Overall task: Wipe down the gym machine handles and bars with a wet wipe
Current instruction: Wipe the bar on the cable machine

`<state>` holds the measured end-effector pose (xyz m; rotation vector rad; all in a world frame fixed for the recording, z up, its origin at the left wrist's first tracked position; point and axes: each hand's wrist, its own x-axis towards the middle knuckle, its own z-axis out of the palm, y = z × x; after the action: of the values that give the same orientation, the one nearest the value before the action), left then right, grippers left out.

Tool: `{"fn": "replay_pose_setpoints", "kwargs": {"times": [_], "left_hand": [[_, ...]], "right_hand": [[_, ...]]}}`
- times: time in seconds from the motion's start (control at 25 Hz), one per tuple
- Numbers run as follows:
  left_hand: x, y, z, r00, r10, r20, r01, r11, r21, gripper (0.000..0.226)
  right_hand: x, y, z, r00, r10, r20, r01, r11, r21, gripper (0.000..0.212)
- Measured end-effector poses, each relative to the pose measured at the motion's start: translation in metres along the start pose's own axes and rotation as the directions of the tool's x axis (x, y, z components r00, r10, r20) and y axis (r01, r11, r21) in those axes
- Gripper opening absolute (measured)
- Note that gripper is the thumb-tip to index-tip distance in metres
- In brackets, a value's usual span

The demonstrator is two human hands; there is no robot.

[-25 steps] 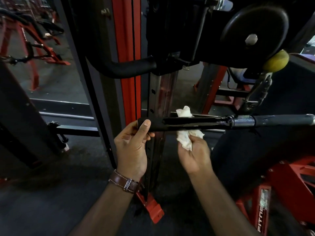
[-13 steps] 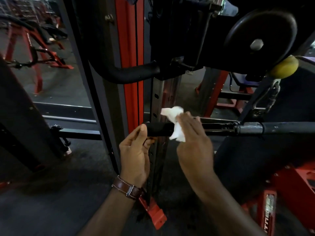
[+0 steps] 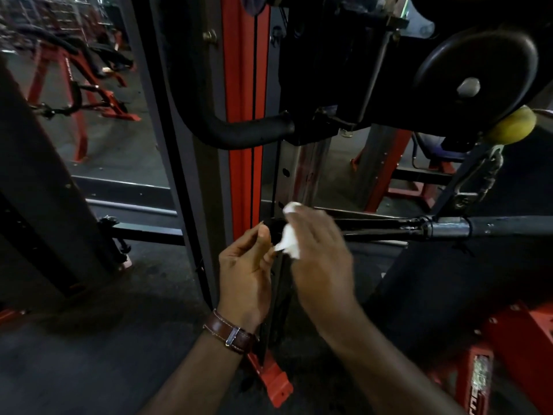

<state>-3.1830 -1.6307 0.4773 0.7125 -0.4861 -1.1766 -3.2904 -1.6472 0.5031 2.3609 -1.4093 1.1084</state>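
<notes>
The left hand (image 3: 244,272) pinched the very end of the black bar (image 3: 380,227) between thumb and fingers. The right hand (image 3: 321,256) was wrapped over the bar just beside it, pressing a white wet wipe (image 3: 289,239) against the bar. A brown watch strap (image 3: 232,332) sat on the left wrist. A yellow ball (image 3: 513,125) hung above the bar, off to the right.

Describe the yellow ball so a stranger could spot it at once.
Start at the big black round disc with the silver bolt, top right of the machine. Just below its lower right edge sits the yellow ball, above the metal clip that links down to the bar. It is the only yellow thing among black and red parts.
</notes>
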Motion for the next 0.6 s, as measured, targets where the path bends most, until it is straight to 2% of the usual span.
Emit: {"fn": "replay_pose_setpoints", "kwargs": {"times": [0.12,0.2,0.28,0.36,0.44,0.52,0.56,0.6], "left_hand": [[0.001,-0.001,-0.003,1.0,0.019,0.0,-0.019,1.0,0.023,0.036],[0.0,-0.001,-0.003,1.0,-0.009,-0.004,0.008,0.999,-0.042,0.031],[0.0,-0.002,-0.003,1.0,0.012,-0.016,-0.012,1.0,-0.018,0.023],[-0.004,-0.002,0.0,1.0,0.029,-0.01,-0.029,0.999,0.023,0.024],[-0.006,-0.001,0.001,1.0,0.027,0.014,-0.028,0.999,0.035,0.026],[-0.008,-0.002,0.001,0.999,0.028,0.043,-0.032,0.996,0.079,0.026],[-0.008,-0.003,0.0,0.999,0.034,0.043,-0.038,0.995,0.097,0.023],[-0.007,-0.002,0.002,0.999,0.042,0.032,-0.045,0.994,0.097,0.021]], "right_hand": [[-0.003,-0.029,0.015,0.973,-0.23,0.028,0.224,0.965,0.137,0.041],[0.001,-0.005,0.008,0.952,-0.305,0.007,0.303,0.948,0.095,0.039],[-0.003,0.027,-0.002,0.972,-0.224,-0.064,0.227,0.973,0.044,0.04],[-0.008,0.035,-0.005,0.988,-0.119,-0.103,0.126,0.99,0.064,0.046],[-0.013,0.014,0.003,0.977,-0.193,-0.093,0.202,0.974,0.104,0.04],[-0.017,-0.009,0.008,0.975,-0.212,-0.06,0.221,0.928,0.301,0.047],[-0.017,-0.017,0.004,0.993,-0.114,-0.03,0.115,0.877,0.466,0.055],[-0.02,-0.021,0.0,0.999,0.037,0.023,-0.043,0.763,0.645,0.06]]}}
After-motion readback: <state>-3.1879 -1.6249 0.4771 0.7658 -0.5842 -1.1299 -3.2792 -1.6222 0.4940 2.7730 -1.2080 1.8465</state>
